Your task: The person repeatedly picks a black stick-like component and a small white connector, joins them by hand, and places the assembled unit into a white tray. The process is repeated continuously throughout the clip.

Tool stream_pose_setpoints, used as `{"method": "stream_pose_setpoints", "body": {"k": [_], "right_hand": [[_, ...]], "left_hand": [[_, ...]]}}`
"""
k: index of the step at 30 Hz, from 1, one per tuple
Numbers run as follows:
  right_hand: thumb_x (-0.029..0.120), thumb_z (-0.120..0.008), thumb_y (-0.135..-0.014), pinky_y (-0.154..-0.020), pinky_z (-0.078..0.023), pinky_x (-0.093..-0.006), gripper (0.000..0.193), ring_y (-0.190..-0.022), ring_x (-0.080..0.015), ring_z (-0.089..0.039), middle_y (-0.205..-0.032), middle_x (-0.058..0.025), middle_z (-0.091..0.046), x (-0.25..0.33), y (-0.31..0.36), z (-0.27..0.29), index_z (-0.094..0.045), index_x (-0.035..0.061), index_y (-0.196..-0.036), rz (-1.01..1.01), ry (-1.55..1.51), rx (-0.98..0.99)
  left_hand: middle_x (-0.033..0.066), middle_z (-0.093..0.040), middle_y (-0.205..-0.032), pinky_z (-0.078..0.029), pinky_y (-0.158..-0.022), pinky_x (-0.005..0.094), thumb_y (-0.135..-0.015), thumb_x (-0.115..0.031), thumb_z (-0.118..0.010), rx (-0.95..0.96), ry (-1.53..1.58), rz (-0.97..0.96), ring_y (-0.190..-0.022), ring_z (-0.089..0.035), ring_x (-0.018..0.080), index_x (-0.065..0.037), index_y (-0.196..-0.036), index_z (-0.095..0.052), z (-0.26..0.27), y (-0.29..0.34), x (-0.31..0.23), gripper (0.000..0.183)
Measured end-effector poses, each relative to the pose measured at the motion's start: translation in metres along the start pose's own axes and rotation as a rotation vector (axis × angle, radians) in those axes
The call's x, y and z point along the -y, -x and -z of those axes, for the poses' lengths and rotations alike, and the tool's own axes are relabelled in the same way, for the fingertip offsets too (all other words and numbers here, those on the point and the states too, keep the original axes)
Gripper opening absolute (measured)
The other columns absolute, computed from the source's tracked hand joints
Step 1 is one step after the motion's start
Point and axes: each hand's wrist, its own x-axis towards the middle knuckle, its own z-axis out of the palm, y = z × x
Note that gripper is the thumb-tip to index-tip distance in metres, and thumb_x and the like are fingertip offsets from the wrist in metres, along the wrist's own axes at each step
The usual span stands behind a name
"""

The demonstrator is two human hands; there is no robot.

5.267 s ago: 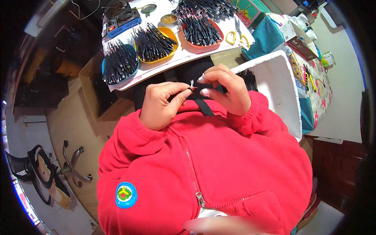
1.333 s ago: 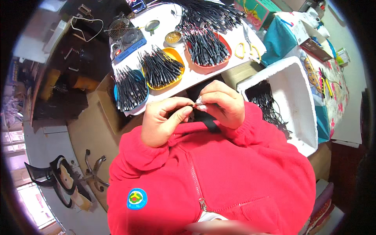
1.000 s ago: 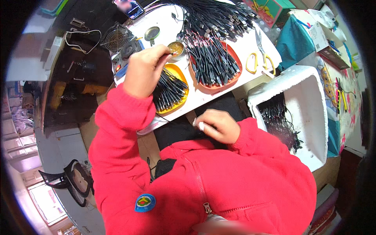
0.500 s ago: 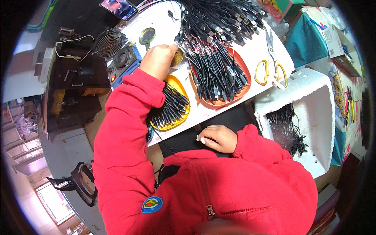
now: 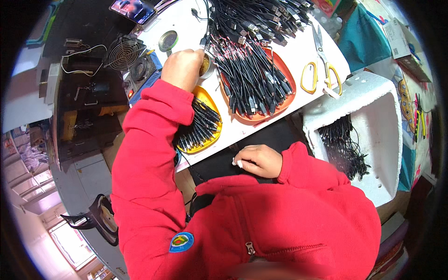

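My left hand [image 5: 183, 69] is closed, knuckles up, beside a small round tin [image 5: 206, 66] with brownish stuff inside. Its fingertips are hidden, so anything between them cannot be made out. An open round lid [image 5: 168, 40] lies just beyond. Under my left sleeve, a yellow tray [image 5: 215, 135] holds short black cables [image 5: 199, 125] with metal tips. To the right, black USB cables [image 5: 254, 84] with bared reddish ends rest across an orange tray [image 5: 290, 96]. My right hand [image 5: 259, 161] rests low before my body, its fingers curled and white showing at the fingertips.
Yellow-handled scissors [image 5: 321, 65] lie at the table's right. A large heap of USB cables [image 5: 256, 18] covers the far side. A white foam box [image 5: 380, 135] with black cables stands at right. A blue device [image 5: 148, 79], a fan [image 5: 125, 52] and a phone [image 5: 133, 10] are at left.
The view has shifted a little, so the table's things sit slightly higher and further left. My left hand stays by the tin, and my right hand keeps its pose.
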Motion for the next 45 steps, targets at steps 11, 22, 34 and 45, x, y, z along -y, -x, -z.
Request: {"method": "stream_pose_setpoints", "body": {"k": [11,22,34,45], "right_hand": [[0.010,-0.055,-0.089,-0.072,-0.051,-0.0376,0.016,-0.082,-0.0326,-0.065,-0.088,-0.0154,-0.066,0.010,0.001,0.003,-0.062,0.0018,-0.100,-0.069,-0.019,0.022],[0.012,-0.056,-0.090,-0.069,-0.052,-0.0354,0.015,-0.077,-0.0295,-0.066,-0.083,-0.0143,-0.066,0.012,-0.003,-0.005,-0.063,0.0013,-0.098,-0.122,0.003,0.010],[0.008,-0.057,-0.088,-0.068,-0.052,-0.0343,0.013,-0.076,-0.0276,-0.066,-0.084,-0.0130,-0.065,0.012,-0.007,0.000,-0.063,0.0014,-0.099,-0.139,-0.055,0.033],[0.007,-0.056,-0.088,-0.071,-0.051,-0.0356,0.015,-0.080,-0.0295,-0.065,-0.087,-0.0142,-0.064,0.014,-0.010,0.003,-0.062,0.0019,-0.101,-0.156,-0.046,0.097]], "left_hand": [[0.0165,-0.065,-0.078,-0.051,-0.066,0.0403,-0.081,-0.011,-0.069,-0.336,0.255,0.073,-0.074,-0.065,0.0339,-0.003,-0.085,-0.066,0.054,0.064,0.032,0.009],[0.0170,-0.068,-0.084,-0.052,-0.070,0.0375,-0.079,-0.009,-0.070,-0.239,0.095,0.310,-0.077,-0.067,0.0330,-0.001,-0.089,-0.070,0.031,0.098,0.130,0.013],[0.0205,-0.066,-0.080,-0.051,-0.071,0.0428,-0.081,-0.014,-0.069,0.001,-0.035,0.322,-0.078,-0.065,0.0375,-0.003,-0.088,-0.071,0.011,0.072,0.158,0.013],[0.0242,-0.066,-0.086,-0.052,-0.079,0.0472,-0.084,-0.013,-0.063,0.214,-0.113,0.363,-0.085,-0.065,0.0406,-0.006,-0.091,-0.072,0.013,0.055,0.158,0.013]]}}
